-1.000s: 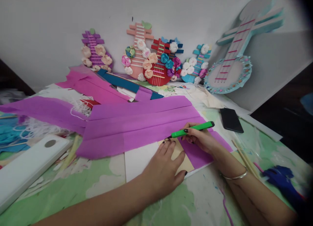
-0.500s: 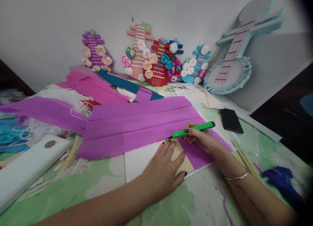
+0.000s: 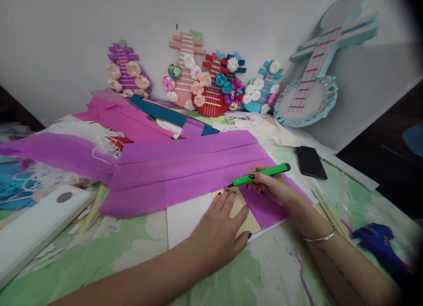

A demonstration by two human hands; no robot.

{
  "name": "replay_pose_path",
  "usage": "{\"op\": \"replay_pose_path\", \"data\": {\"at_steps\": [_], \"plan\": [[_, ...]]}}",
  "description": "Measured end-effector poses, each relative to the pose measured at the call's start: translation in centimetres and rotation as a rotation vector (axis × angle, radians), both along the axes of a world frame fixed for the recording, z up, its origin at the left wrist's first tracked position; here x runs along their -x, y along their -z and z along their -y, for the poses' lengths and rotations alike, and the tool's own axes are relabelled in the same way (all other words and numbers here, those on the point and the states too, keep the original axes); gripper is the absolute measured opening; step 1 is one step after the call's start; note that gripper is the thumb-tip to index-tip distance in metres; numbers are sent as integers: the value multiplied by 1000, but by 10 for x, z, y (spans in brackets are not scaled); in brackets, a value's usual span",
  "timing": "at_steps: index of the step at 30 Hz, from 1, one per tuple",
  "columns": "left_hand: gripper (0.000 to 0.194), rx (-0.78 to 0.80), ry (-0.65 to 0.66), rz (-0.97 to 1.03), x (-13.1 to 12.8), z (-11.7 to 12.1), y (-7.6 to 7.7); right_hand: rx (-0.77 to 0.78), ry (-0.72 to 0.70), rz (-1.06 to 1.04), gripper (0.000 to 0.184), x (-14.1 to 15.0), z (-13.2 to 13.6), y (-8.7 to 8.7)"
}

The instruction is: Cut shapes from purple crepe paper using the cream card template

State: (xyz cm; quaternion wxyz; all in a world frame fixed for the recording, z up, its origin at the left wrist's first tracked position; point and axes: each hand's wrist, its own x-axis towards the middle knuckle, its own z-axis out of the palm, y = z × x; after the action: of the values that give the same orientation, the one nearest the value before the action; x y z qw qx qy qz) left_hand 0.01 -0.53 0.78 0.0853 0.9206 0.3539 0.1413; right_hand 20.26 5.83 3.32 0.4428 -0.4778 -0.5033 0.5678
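My right hand (image 3: 269, 187) grips a green utility knife (image 3: 261, 174), its tip down at the far edge of a yellowish card (image 3: 248, 218). Fingers spread, my left hand (image 3: 223, 226) lies flat on that card and covers much of it. Under the card is a large sheet of purple crepe paper (image 3: 185, 169), which stretches away to the left with fold lines across it. A white board (image 3: 181, 226) lies beneath the purple paper and shows in front of it. The knife tip is close to my left fingertips.
Several decorated paper guitars, one of them red (image 3: 211, 101), lean on the wall. A black phone (image 3: 310, 162) lies at right, near a blue glue gun (image 3: 376, 242) and thin sticks (image 3: 327, 211). At left are a white box-like object (image 3: 42, 231), white yarn (image 3: 53, 176) and pink paper (image 3: 122, 116).
The view has shifted very slightly. Both hands, the utility knife and the card keep almost the same places.
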Motion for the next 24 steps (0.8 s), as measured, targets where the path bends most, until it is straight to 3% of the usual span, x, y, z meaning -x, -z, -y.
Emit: {"op": "replay_pose_path", "data": {"at_steps": [24], "plan": [[55, 44, 8, -30, 0, 0, -2, -35, -28, 16, 15, -15, -3, 5]]}}
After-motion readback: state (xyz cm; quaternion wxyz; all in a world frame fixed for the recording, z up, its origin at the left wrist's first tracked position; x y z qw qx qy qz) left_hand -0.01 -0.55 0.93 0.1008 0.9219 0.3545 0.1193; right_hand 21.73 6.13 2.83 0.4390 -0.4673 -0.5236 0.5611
